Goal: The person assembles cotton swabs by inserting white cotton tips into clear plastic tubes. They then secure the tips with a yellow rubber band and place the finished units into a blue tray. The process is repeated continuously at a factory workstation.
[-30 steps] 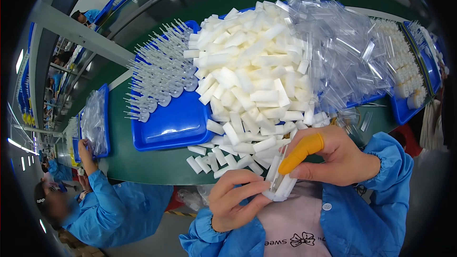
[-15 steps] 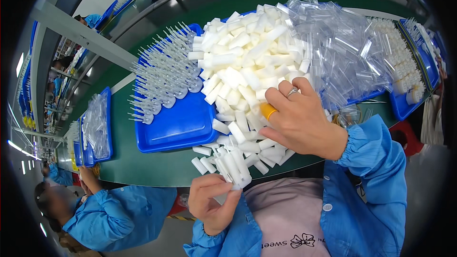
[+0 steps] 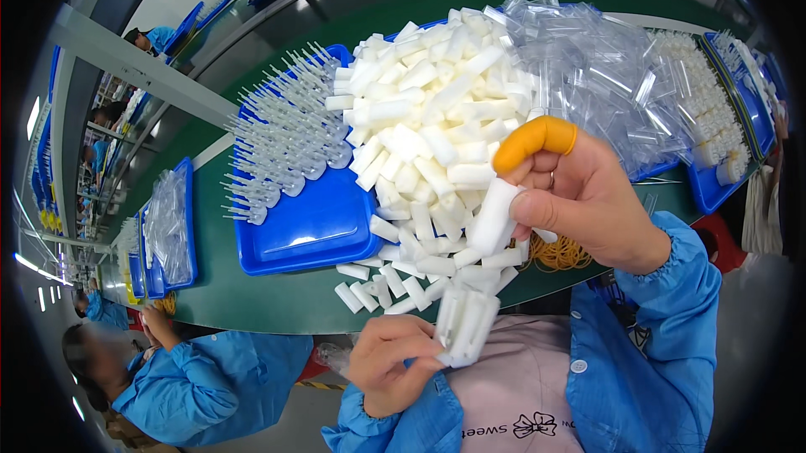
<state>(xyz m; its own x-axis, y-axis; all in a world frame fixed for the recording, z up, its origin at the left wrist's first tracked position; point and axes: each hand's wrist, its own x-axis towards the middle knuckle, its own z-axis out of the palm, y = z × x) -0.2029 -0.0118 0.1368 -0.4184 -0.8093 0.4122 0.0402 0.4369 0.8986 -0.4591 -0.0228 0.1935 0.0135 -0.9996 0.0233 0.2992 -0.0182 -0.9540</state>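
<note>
My left hand (image 3: 395, 365) is closed on the base of a translucent pronged plastic piece (image 3: 468, 331), with several white foam cylinders standing on it. It is held tilted in front of the table's near edge. Above and to the right, my right hand (image 3: 592, 197) pinches one loose white foam cylinder (image 3: 494, 219) between thumb and fingers. A yellow finger cot covers its index finger. Behind the hands rises a big pile of white foam cylinders (image 3: 428, 100), some spilling onto the green table (image 3: 277, 306). The held cylinder and the pronged piece are apart.
Left of the pile, a blue tray (image 3: 306, 239) holds rows of spiky translucent plastic pieces (image 3: 290, 130). Clear plastic sleeves (image 3: 604, 83) are heaped at the back right. Rubber bands (image 3: 561, 253) lie near my right wrist. A co-worker in blue (image 3: 210, 382) sits at the left.
My right hand has come away from the pile, gripping a foam cylinder. My left hand has shifted right with the pronged piece.
</note>
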